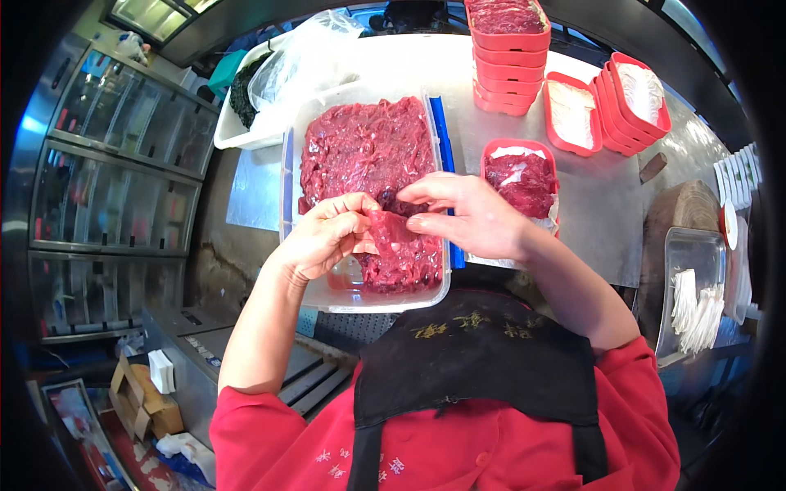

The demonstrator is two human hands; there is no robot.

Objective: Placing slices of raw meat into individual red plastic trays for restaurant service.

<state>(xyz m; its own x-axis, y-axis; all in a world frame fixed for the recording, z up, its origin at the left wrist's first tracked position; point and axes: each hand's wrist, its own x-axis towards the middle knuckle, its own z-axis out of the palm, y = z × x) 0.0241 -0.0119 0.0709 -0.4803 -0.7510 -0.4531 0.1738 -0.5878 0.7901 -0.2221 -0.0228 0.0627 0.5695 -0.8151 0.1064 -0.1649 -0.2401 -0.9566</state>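
Over a clear plastic tub (pixel 287 184) of raw sliced red meat (pixel 368 147), my left hand (pixel 338 230) pinches a thin slice of meat (pixel 388 230) between thumb and fingers. My right hand (pixel 470 212) is at the slice's right side, thumb and fingertips close to it; whether they grip it is unclear. The tub has a blue clip edge (pixel 443 141) on its right, and its lower left corner shows bare bottom. Just right of the tub, a red plastic tray (pixel 488 147) holds meat slices (pixel 522 184) laid over something white, partly hidden by my right forearm.
Filled red trays (pixel 509 73) stand stacked at the back. Red trays lined with pale leaves (pixel 571 113) (pixel 638 92) sit right of them. A white bin (pixel 230 138) with dark greens and a plastic bag stands back left. At right are a wooden block (pixel 684 205) and a metal tray (pixel 694 251) with white strands.
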